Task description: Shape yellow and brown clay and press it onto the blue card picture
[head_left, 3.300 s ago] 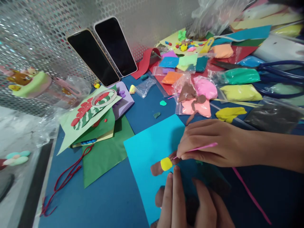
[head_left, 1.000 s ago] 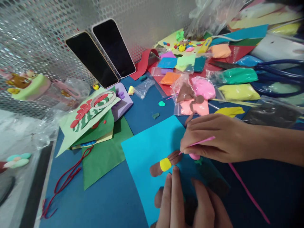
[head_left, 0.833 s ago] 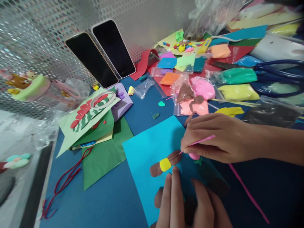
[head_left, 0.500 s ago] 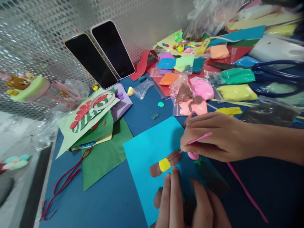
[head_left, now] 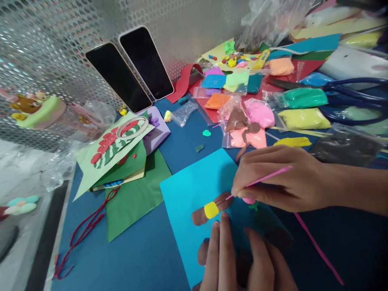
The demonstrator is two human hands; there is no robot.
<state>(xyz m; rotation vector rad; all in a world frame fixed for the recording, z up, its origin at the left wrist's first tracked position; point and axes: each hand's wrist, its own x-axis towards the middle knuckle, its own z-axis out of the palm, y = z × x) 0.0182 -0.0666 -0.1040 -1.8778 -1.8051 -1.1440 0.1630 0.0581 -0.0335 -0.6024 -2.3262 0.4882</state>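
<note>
Lying along the left edge of the blue table (head_left: 127, 258) is a looped red cord (head_left: 81, 234), and beside it a stack of green paper sheets (head_left: 133, 194) carries a pale card with red and green clay shapes (head_left: 113, 143); two dark-screened phones (head_left: 133, 68) lean against the perforated metal wall at the back edge. Nearer the front edge, on a bright cyan paper square (head_left: 194, 182), sits a brown clay strip wrapped with a yellow clay band (head_left: 211, 209); its long axis runs on a slant, the lower end pointing toward the front left, the grooved upper end toward the back right. The left hand (head_left: 242, 262) lies flat on the cyan square at the front edge, fingers straight and close together, holding nothing, with two fingertips (head_left: 224, 220) just beside the yellow band. The right hand (head_left: 279, 178) has its fingers pinched shut around a thin pink stick tool (head_left: 266, 177), which slants down to the left so that its tip touches the grooved end of the brown strip. A small pink clay lump (head_left: 249, 200) peeks out under that hand. Toward the back right corner lie clear bags of coloured clay (head_left: 303, 107) and blue-handled scissors (head_left: 348, 87).
</note>
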